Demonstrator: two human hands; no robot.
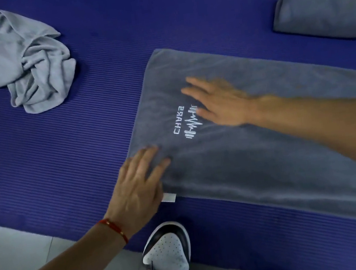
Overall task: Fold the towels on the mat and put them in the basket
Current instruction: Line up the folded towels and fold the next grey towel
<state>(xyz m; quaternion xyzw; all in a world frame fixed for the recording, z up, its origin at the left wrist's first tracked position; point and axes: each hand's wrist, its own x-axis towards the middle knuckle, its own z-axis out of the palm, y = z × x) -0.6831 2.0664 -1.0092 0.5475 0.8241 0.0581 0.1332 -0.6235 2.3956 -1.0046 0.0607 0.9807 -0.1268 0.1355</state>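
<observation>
Dark grey terry towel point(266, 157) with white embroidered logo point(187, 122) is laid flat on the ribbed purple foam mat point(61, 150), right of centre, running off the right edge of view. Its left short edge is seen near the middle of the mat. No basket is seen in view.

Mat is spread over a pale grey tiled floor point(13, 247); floor is seen at the lower left and at the top right corner.

Light grey crumpled towel point(18, 65) is bunched at the upper left of the mat, well apart from the flat towel. It is cut off by the left edge of view.

Folded dark grey towel point(323, 11) is placed at the upper right, on the far edge of the mat, near the flat towel's far edge but apart from it.

Right hand point(220, 104) is laid flat on the dark grey towel just beside the logo, fingers straight and spread, nothing gripped. It is motion-blurred.

Left hand point(138, 187) is pressed palm-down on the near left corner of the same towel, fingers straight and spread, partly on the towel and partly over the mat. Nothing is gripped.

Black-and-white sneaker point(166, 256) is seen at the bottom centre, toe resting on the near edge of the mat.

Red cord bracelet point(114, 229) is worn on the left wrist.

Small white label tab point(169, 197) is seen sticking out from the towel's near edge, just beside the left hand.
</observation>
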